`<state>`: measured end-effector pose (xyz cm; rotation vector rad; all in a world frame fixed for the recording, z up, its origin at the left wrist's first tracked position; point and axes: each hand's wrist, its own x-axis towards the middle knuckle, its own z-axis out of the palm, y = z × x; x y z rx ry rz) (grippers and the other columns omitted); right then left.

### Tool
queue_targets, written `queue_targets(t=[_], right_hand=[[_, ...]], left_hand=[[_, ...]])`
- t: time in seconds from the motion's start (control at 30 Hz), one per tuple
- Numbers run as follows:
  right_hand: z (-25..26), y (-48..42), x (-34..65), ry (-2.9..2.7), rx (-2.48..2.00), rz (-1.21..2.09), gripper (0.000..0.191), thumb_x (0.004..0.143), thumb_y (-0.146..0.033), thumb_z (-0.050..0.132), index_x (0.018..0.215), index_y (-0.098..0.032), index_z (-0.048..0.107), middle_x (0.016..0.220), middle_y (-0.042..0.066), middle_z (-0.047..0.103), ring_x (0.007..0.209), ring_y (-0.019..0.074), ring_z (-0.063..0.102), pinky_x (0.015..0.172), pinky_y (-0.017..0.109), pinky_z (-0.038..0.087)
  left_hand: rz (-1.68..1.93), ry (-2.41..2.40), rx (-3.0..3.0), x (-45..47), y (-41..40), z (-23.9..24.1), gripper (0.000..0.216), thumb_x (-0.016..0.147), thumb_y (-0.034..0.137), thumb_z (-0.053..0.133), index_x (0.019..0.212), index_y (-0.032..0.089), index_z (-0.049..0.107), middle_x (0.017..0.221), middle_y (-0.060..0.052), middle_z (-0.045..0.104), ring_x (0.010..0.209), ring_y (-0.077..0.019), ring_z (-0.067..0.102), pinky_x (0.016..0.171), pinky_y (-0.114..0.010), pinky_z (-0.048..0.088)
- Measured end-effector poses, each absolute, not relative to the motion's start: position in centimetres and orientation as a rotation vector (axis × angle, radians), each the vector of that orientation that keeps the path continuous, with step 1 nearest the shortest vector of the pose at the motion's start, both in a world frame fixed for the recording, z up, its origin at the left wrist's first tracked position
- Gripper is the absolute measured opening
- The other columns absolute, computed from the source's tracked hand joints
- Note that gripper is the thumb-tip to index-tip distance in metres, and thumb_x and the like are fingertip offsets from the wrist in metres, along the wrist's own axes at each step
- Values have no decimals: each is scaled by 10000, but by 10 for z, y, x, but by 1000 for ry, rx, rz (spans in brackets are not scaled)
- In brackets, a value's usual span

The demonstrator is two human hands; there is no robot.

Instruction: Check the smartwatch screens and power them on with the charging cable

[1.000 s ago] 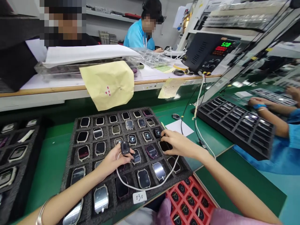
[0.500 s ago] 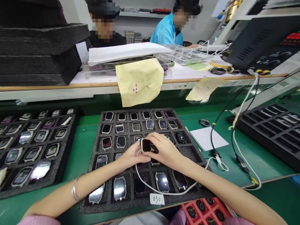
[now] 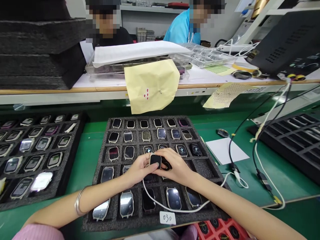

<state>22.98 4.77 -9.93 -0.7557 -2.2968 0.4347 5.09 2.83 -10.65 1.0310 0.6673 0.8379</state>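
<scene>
Both my hands hold a smartwatch case (image 3: 155, 160) with a dark screen and a pale metal frame, above a dark foam tray (image 3: 115, 193). My left hand (image 3: 140, 168) grips its left side, the thumb lying on the lower part of the screen. From the right, my right hand (image 3: 175, 166) closes its fingers on the other edge. A white cable (image 3: 175, 210) loops down from my left hand across the tray; its end at the watch is hidden. Several watch cases, such as a dark-screened one (image 3: 173, 198), sit in the tray's compartments. Some near my hands have lit screens.
Another foam tray of watch cases (image 3: 65, 163) lies at left, a dark tray (image 3: 287, 136) at right. White paper (image 3: 226, 150) and cable connectors (image 3: 261, 178) are right of my tray. A red tray (image 3: 210, 231) is below the table edge. Two people sit beyond the shelf (image 3: 107, 89).
My left thumb has moved up onto the watch's screen from below it. The camera view has shifted slightly, and more lit watch screens show behind my hands.
</scene>
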Motion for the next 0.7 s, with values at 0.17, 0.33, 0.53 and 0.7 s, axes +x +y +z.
queue_targets(t=[0.17, 0.33, 0.53, 0.7], right_hand=[[-97, 45, 230, -2286, -762, 427, 373, 835, -378, 678, 1113, -182, 526, 957, 89, 661, 906, 245, 623, 796, 396, 499], [-97, 42, 231, -2285, -776, 431, 371, 851, -394, 658, 1114, -171, 522, 966, 95, 657, 901, 243, 619, 777, 387, 499], [-97, 40, 232, -2296, -794, 425, 383, 840, -386, 673, 1114, -167, 520, 987, 95, 651, 925, 244, 613, 797, 381, 494], [-97, 38, 233, -2306, -797, 375, 386, 845, -401, 660, 1112, -161, 519, 990, 104, 648, 931, 252, 611, 797, 388, 495]], left_hand=[[843, 675, 1042, 50, 29, -105, 237, 806, 322, 670, 932, 129, 614, 927, -91, 708, 897, -209, 648, 845, -306, 461], [822, 667, 1053, 50, 29, -104, 261, 804, 327, 670, 957, 125, 608, 946, -98, 705, 905, -217, 649, 844, -313, 462], [811, 677, 1080, 49, 29, -103, 286, 788, 354, 685, 952, 129, 617, 930, -95, 707, 906, -227, 652, 831, -319, 467], [815, 696, 1084, 49, 29, -105, 318, 760, 383, 709, 942, 136, 626, 906, -86, 706, 883, -226, 653, 810, -321, 471]])
